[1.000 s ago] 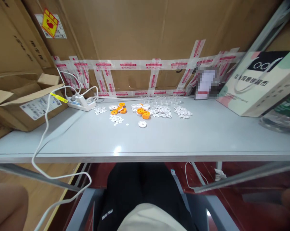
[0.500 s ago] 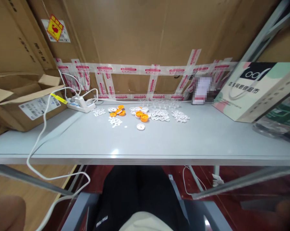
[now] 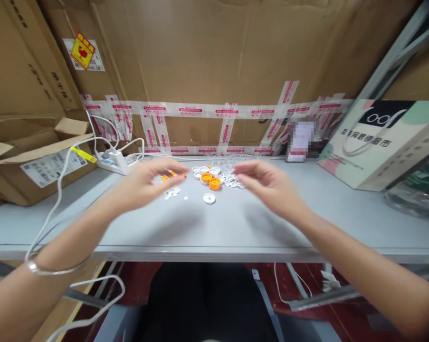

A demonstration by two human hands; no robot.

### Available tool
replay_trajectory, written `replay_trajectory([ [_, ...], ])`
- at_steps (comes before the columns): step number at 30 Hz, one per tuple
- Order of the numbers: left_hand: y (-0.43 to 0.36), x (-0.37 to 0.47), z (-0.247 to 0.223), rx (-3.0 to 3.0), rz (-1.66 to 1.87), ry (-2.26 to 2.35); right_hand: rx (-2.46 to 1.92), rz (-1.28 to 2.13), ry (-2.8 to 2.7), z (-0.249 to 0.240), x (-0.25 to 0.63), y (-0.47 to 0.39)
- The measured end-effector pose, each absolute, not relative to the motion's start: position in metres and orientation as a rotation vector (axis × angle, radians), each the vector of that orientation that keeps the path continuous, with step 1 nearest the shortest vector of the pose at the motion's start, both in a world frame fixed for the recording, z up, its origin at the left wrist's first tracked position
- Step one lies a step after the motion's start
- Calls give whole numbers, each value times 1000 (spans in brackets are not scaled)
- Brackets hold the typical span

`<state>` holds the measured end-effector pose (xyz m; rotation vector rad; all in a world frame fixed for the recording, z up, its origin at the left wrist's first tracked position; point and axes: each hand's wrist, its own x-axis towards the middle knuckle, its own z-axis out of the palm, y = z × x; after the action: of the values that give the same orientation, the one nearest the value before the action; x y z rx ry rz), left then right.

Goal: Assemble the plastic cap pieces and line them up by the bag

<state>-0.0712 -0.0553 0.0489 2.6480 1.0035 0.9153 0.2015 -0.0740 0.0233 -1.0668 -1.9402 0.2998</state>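
caps (image 3: 214, 184) in orange and white lie bunched between the two grips, probably central so that either side can reach them. the left grip (image 3: 139, 185) is wide, thumb and fingers parted in the air; the right grip (image 3: 273, 185) is wide too, and nothing shows in either, though both are blurred. one white cap (image 3: 209, 198) sits apart, between the grips and nearer the person, perhaps for easy picking. discs (image 3: 172, 192) lie just beside the left thumb, lattice pieces (image 3: 232, 182) partly behind the right fingertips; each sort seems heaped alone to avoid mixing. beyond the left grip, the strip (image 3: 109, 166) stands at the counter's (image 3: 221, 232) back, likely to free the front.
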Motion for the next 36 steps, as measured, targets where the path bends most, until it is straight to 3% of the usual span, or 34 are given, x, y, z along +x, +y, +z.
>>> replay_trajectory([
  [4, -33, -52, 9, 2830, 610, 800, -1067, 491, -2126, -8, 187, -52],
  [9, -13, -50, -18, 2908, 597, 654, -1028, 676, -2114, -29, 181, -38],
  [36, -20, -47, -18, 2829, 577, 678, -919, 566, -2160, -31, 178, -35],
])
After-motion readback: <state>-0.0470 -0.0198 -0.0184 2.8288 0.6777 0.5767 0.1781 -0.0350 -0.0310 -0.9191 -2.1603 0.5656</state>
